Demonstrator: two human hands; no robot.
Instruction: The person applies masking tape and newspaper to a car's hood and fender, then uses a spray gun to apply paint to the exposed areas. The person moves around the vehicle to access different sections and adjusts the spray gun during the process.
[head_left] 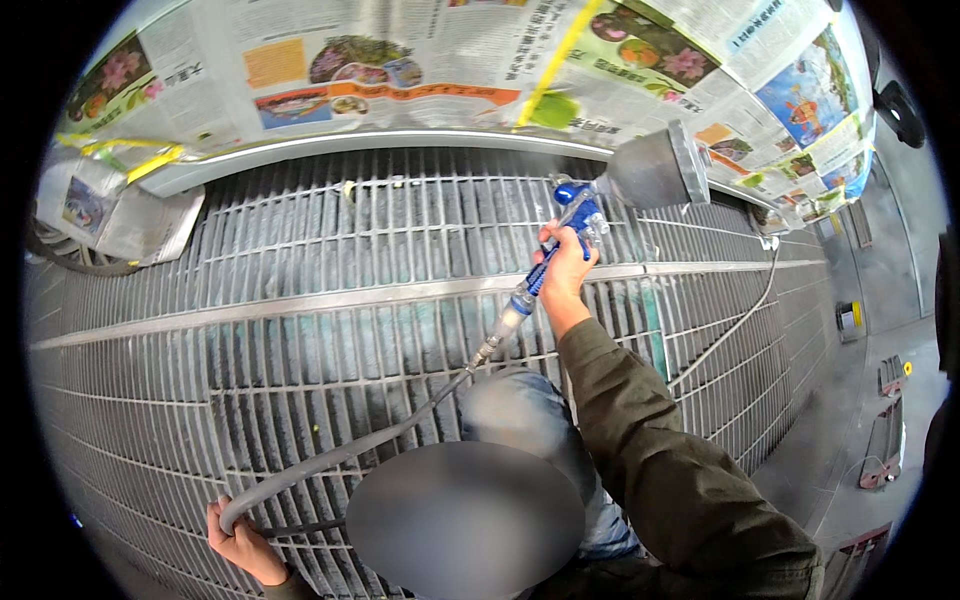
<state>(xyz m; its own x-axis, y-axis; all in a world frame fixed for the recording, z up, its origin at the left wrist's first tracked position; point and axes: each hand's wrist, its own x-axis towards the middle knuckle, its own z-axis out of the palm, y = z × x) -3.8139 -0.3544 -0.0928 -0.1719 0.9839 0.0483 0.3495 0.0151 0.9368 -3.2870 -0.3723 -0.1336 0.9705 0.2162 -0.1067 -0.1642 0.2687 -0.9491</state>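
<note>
In my right hand (567,270) is a blue spray gun (577,205), my fingers wrapped round its handle. A grey, paint-dusted cup (655,170) sits on the gun and points away to the right. The gun is close to the bare sill strip (390,142) of a vehicle. A grey air hose (335,457) runs from the gun's handle back to the lower left. There my left hand (240,548) is closed round a bend of it, off to my side. A blurred oval hides part of the lower middle.
Newspaper sheets (430,50) joined with yellow tape cover the vehicle side above the strip. A partly covered wheel (85,262) stands at the left. Slatted metal grating (300,350) forms the floor. At the right are a thin hose (735,330) and a small can (850,320).
</note>
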